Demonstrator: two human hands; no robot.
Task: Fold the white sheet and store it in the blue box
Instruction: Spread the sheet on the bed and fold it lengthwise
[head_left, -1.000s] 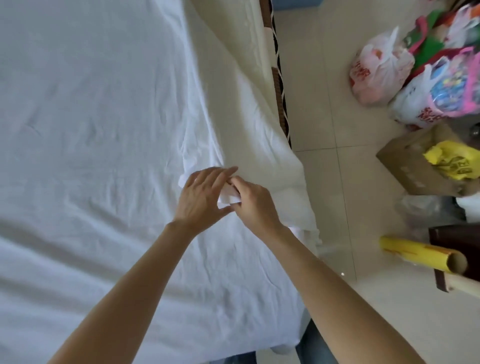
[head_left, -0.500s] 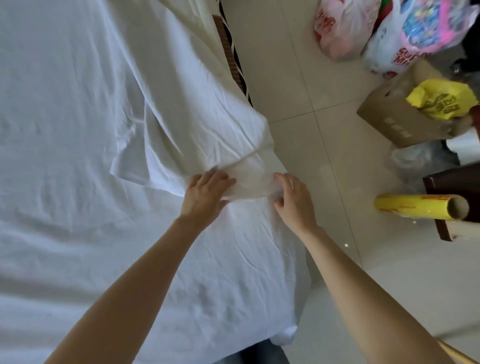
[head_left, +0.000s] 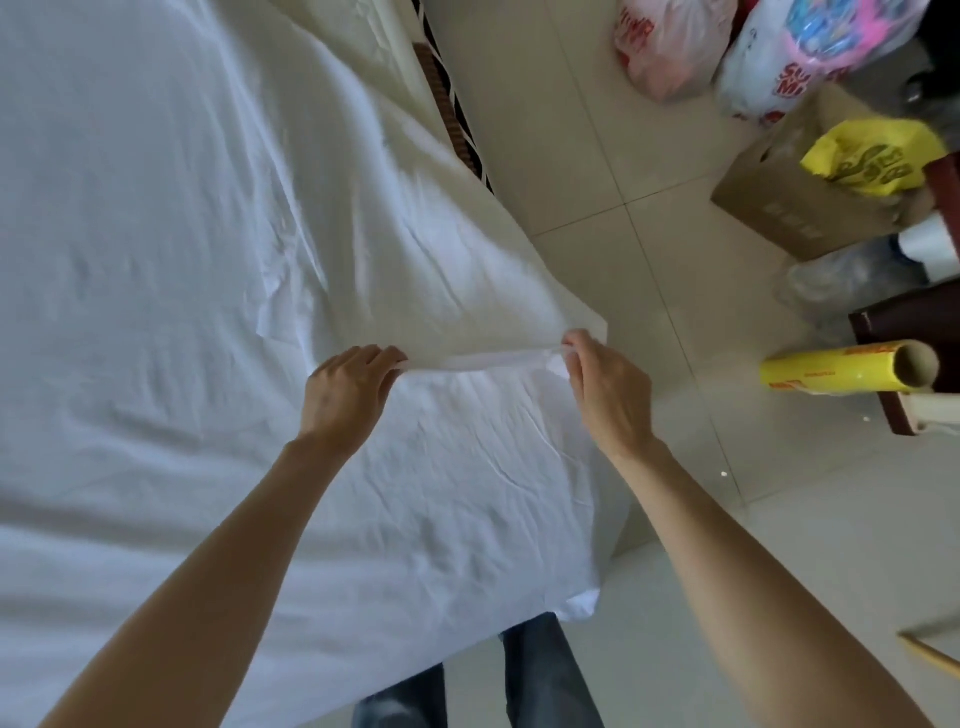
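The white sheet (head_left: 171, 249) fills most of the view, spread wide and wrinkled across the bed, and that sheet is our landmark. A folded-over layer of it runs diagonally from the top down to its near right corner, and that is where the action is. Off the sheet's right edge lies the pale tiled floor (head_left: 597, 171). Far right of the sheet, up top, sit two plastic bags, one pinkish (head_left: 667, 44) and one white with bright print (head_left: 810, 47). Just below those, a cardboard box (head_left: 779, 197) carries a yellow bag (head_left: 872, 156). Lower, level with the sheet's folded corner, a yellow roll (head_left: 841, 371) lies on its side, well apart from the sheet.

Now the hands. The left hand (head_left: 348, 395) sits on the sheet, fingers curled, pinching the folded edge at its tip. The right hand (head_left: 608, 389) is at the sheet's right corner, thumb and fingers closed on the same edge. The strip of cloth between them is pulled taut. At the sheet's near edge, denim-clad legs (head_left: 540, 675) show beneath.
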